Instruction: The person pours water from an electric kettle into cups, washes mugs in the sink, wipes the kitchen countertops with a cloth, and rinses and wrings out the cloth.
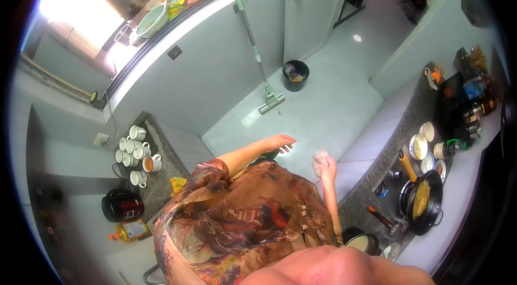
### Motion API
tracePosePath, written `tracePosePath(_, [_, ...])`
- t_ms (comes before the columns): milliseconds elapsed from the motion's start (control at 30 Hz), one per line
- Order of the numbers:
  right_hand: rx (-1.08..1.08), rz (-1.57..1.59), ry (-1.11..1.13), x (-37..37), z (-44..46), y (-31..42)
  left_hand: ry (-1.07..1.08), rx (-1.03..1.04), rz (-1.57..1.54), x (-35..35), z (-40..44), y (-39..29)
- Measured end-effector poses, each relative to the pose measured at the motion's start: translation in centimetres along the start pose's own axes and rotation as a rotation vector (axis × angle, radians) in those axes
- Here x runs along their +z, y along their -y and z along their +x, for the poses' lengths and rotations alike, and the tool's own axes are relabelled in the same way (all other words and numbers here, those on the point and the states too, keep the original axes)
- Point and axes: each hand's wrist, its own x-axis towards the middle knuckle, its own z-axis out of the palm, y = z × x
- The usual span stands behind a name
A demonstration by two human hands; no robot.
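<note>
My left hand (281, 143) is in front of my body, over the pale floor, with its fingers loosely apart and nothing visible in it. To its right, my right hand (324, 165) is raised beside the right counter; its fingers are smeared by motion, and I cannot tell whether it holds anything. Neither hand touches the counters. On the right counter, a black wok (432, 199) holds a flat yellow food (421, 199) and has a wooden-handled utensil (407, 166) at its rim. Bowls (418, 146) stand just beyond the wok.
Several white mugs (142, 150), an electric kettle (123, 205) and a yellow oil bottle (129, 230) are at left. A mop (258, 59) leans on the wall near a black bin (296, 75). A door (312, 10) stands ajar. A hammer-like tool (383, 219) lies by the wok.
</note>
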Motion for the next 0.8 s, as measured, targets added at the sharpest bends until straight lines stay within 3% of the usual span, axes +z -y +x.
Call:
tracePosePath(33, [-0.108,-0.207,0.034,1.8,0.4,2.1,-0.009,0.01,-0.007,0.5,-0.5,-1.5])
tracePosePath(67, [-0.117,-0.215,0.045,3.4,1.0,3.2,0.009,0.008,-0.103,0.9,-1.1,-3.1])
tracePosePath(133, [-0.182,-0.013,0.4,6.5,1.9,5.2,0.02,0.016,-0.21,0.3,-0.9,-4.3])
tracePosePath(200, [-0.16,0.105,0.518,9.7,2.4,7.5,0.214,0.154,-0.556,-1.2,0.0,-4.4])
tracePosePath(233, [-0.131,0.233,0.623,11.0,2.5,8.8,0.17,0.15,-0.681,-2.4,0.2,-4.5])
tracePosePath(367, [-0.064,0.248,0.673,15.0,4.9,13.8,0.059,0.237,-0.99,-9.8,-2.8,-8.8])
tracePosePath(467, [0.036,0.152,0.526,16.9,8.7,14.7,-0.013,0.527,-0.918,-19.9,-4.7,-13.2])
tracePosePath(533, [0.165,0.134,0.313,18.4,11.6,13.8,-0.24,0.654,-0.76,-26.5,-7.5,-17.7])
tracePosePath(600, [0.184,0.149,0.281,19.9,14.5,12.7,-0.477,0.792,-0.538,-33.1,-8.8,-21.8])
tracePosePath(667, [0.224,0.176,0.242,22.0,16.2,12.3,-0.762,0.932,-0.081,-38.9,-9.6,-25.9])
tracePosePath(700, [0.227,0.148,0.253,23.7,16.8,13.4,-0.937,0.874,0.238,-41.0,-10.7,-28.7])
tracePosePath(733, [0.231,0.119,0.259,25.2,17.2,14.4,-1.134,0.675,0.487,-42.2,-11.4,-31.4])
tracePosePath(800, [0.219,0.079,0.302,28.5,18.4,16.1,-1.456,0.781,0.778,-46.4,-8.5,-33.7])
